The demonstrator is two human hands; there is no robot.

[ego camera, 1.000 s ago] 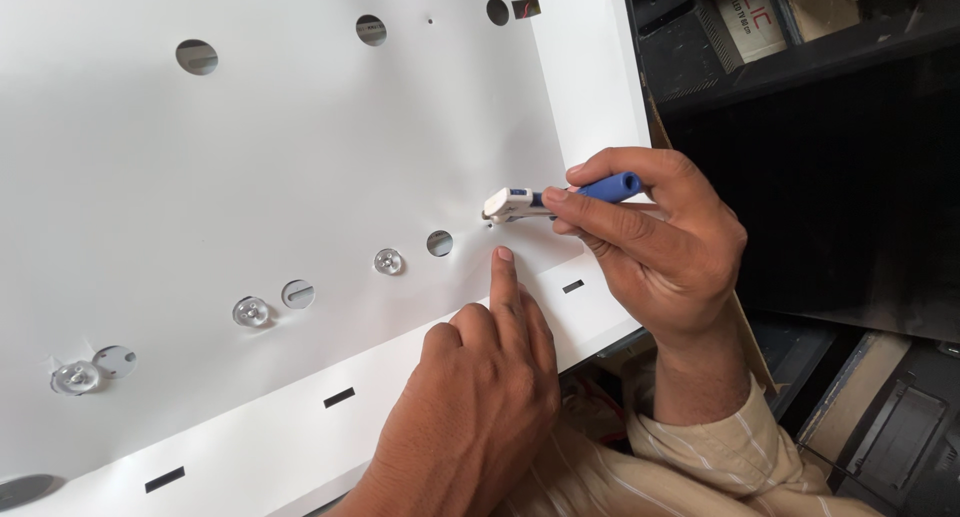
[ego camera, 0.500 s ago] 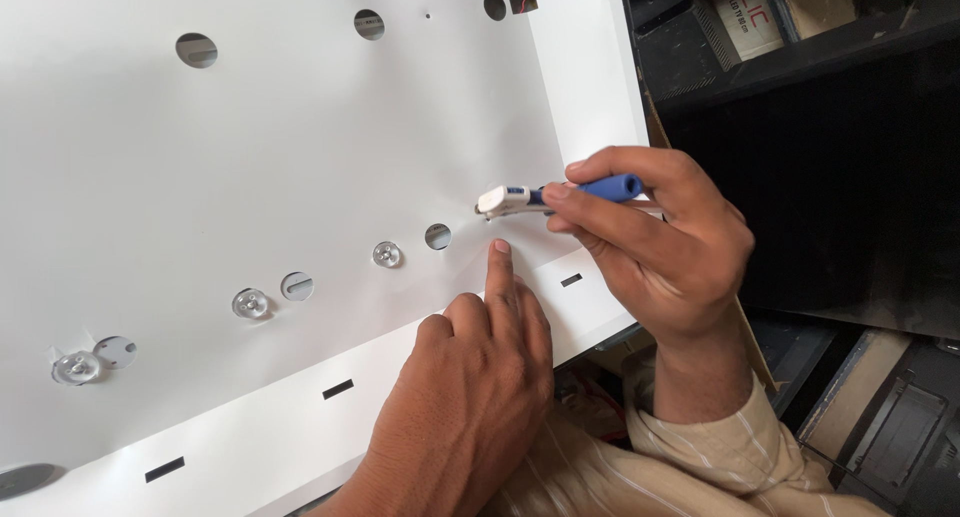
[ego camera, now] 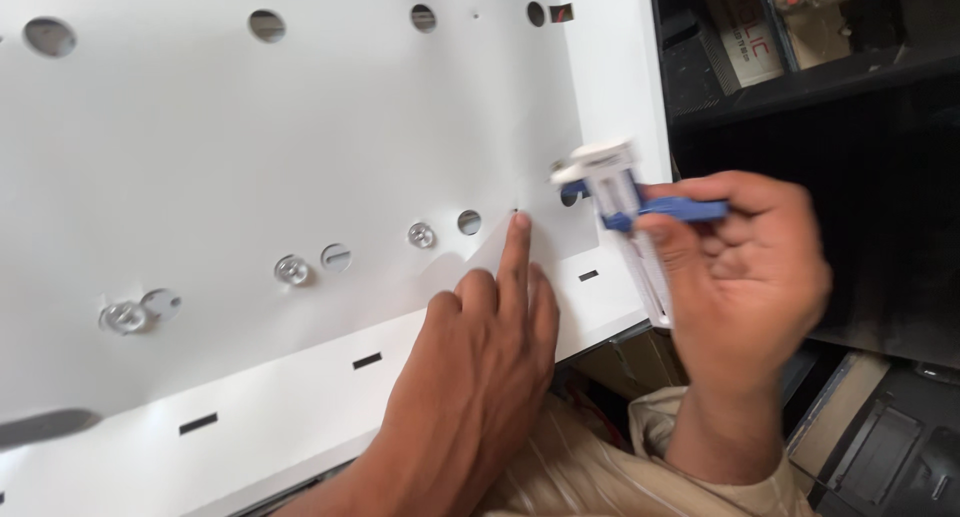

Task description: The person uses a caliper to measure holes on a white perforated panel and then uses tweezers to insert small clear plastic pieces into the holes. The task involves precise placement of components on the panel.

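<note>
A large white sheet panel (ego camera: 250, 147) with round holes and small clear lenses fills the left of the head view. My left hand (ego camera: 475, 377) lies flat on it, index finger stretched toward a tiny dark hole (ego camera: 516, 212). My right hand (ego camera: 745, 287) grips a white and blue plastic tool (ego camera: 630, 217), held upright at the panel's right edge, slightly blurred. Three clear dome lenses (ego camera: 292, 270) sit in a row beside round holes (ego camera: 468, 222).
The panel's white rim (ego camera: 300, 397) has dark rectangular slots. Dark shelving (ego camera: 800, 77) with boxes stands to the right. Black plastic parts (ego camera: 890, 457) lie at the lower right. A beige striped garment (ego camera: 590, 477) shows below the hands.
My right hand has drawn the tool back to the right and turned it upright, away from the panel. My left index finger stays pointed at the same spot.
</note>
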